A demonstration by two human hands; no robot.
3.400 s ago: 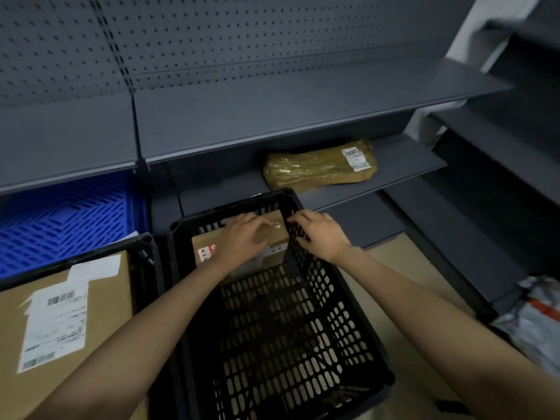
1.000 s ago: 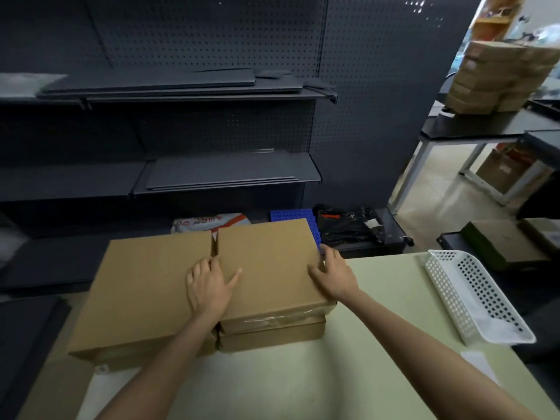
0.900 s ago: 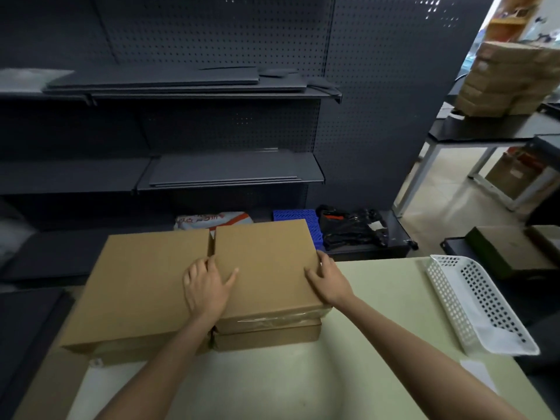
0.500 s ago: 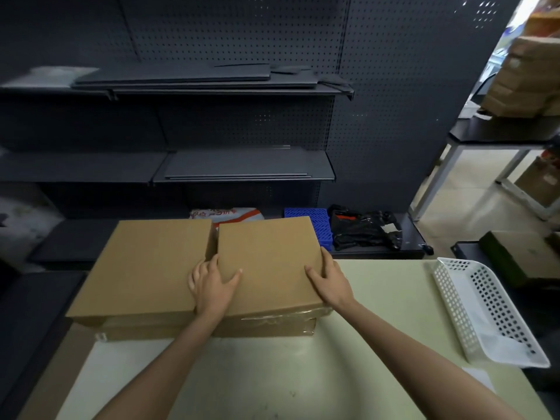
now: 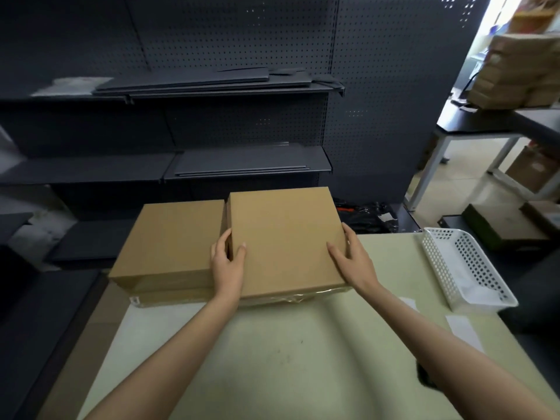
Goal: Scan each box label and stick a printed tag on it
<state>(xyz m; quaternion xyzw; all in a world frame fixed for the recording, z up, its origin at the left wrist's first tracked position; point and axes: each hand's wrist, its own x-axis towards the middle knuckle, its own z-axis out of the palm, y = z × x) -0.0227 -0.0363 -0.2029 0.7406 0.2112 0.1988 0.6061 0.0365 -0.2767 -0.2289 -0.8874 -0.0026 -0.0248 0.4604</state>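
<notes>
A plain brown cardboard box (image 5: 285, 237) with clear tape along its front edge is held tilted above the pale green table (image 5: 272, 359). My left hand (image 5: 227, 262) grips its left edge, fingers tucked down the side. My right hand (image 5: 353, 259) grips its right edge. To its left a stack of flat brown boxes (image 5: 172, 244) lies at the table's far left corner. No label shows on the top faces. White paper tags (image 5: 463, 331) lie on the table at the right.
A white perforated plastic basket (image 5: 466, 268) stands at the table's right edge. Dark pegboard shelving (image 5: 242, 165) rises behind the table. More brown boxes (image 5: 521, 71) are stacked on a black table at the far right. Black bags (image 5: 366, 219) lie on the floor.
I went from a black crate at the shelves to this table. In the last second both hands slid to the right box's side edges and raised it toward me.
</notes>
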